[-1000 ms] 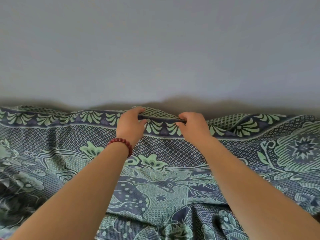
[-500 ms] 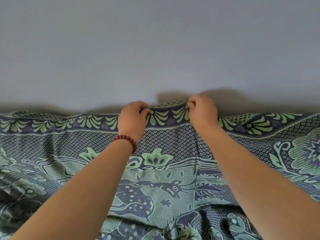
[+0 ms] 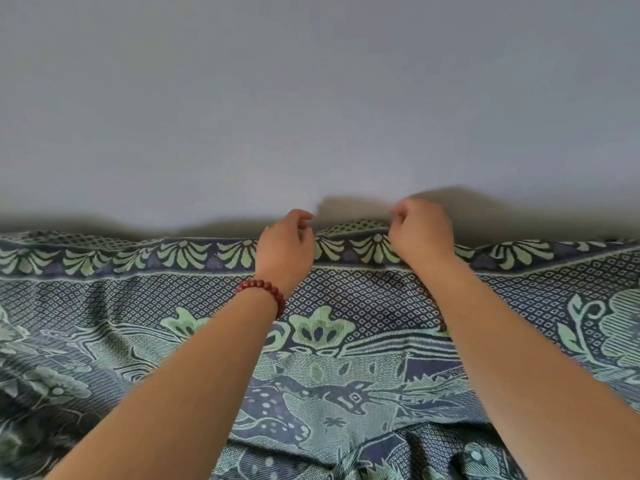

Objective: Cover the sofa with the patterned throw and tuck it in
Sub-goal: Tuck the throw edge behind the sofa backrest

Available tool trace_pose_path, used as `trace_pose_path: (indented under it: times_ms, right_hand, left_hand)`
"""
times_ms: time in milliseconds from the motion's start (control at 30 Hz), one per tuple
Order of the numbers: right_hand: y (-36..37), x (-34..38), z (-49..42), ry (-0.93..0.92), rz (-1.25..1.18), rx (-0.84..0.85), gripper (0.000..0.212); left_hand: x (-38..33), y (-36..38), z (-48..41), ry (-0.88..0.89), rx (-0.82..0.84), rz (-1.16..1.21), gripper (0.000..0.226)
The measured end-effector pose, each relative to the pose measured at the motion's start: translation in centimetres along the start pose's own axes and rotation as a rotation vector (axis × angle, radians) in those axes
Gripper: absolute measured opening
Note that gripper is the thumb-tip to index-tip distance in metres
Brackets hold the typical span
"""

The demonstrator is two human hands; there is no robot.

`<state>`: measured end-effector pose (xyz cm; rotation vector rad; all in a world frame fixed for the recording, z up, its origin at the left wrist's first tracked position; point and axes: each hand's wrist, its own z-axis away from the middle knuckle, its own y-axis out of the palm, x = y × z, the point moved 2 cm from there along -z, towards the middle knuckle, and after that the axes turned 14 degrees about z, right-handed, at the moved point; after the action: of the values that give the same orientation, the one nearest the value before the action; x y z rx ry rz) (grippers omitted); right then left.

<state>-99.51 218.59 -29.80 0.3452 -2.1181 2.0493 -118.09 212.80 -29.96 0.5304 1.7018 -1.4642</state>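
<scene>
The patterned throw (image 3: 322, 327), blue and green with a leaf border, is spread over the sofa and reaches up to its back edge against the wall. My left hand (image 3: 285, 245), with a red bead bracelet on the wrist, hovers over the border with its fingers loosely curled and apart, holding nothing. A short way to the right, my right hand (image 3: 422, 232) is slightly blurred above the same top edge, its fingers curled and lifted off the cloth. A small hump of the border (image 3: 353, 225) lies between the two hands. The sofa itself is hidden under the throw.
A plain grey wall (image 3: 311, 98) rises directly behind the sofa back. The throw lies in folds and creases at the lower left (image 3: 41, 427) and lower middle (image 3: 363, 455).
Both hands have let go of the throw's top edge, which they were pinching and lifting. The raised border has dropped back, and the hands have moved slightly apart.
</scene>
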Motion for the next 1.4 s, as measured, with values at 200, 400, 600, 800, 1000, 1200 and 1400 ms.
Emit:
trace_pose_path:
  times_ms: [200, 400, 600, 800, 1000, 1200, 1400]
  right_hand:
    - [1.6, -0.3, -0.9, -0.109, 0.446, 0.562, 0.008]
    - [1.9, -0.4, -1.3, -0.082, 0.329, 0.457, 0.014]
    - [1.5, -0.5, -0.3, -0.034, 0.026, 0.040, 0.015]
    - [2.3, -0.5, 0.2, -0.147, 0.153, 0.190, 0.033]
    - [4.9, -0.4, 0.4, -0.169, 0.317, 0.493, 0.072]
    - [4.4, 0.3, 0.9, -0.197, 0.224, 0.306, 0.069]
    - [4.8, 1.9, 3.5, -0.349, 0.087, 0.090, 0.050]
  left_hand:
    - [0.4, 0.8, -0.1, 0.017, 0.033, -0.177, 0.030]
    - [0.1, 0.8, 0.1, 0.019, 0.036, -0.146, 0.044]
    - [0.4, 0.4, 0.8, 0.094, -0.063, -0.005, 0.032]
    - [0.9, 0.4, 1.7, 0.101, -0.095, -0.136, 0.023]
    - [1.1, 0.4, 0.7, 0.096, 0.043, -0.348, 0.042]
    - [0.9, 0.7, -0.2, 0.055, 0.048, -0.411, 0.054]
    - [1.9, 0.0, 2.3, 0.101, -0.188, -0.155, 0.029]
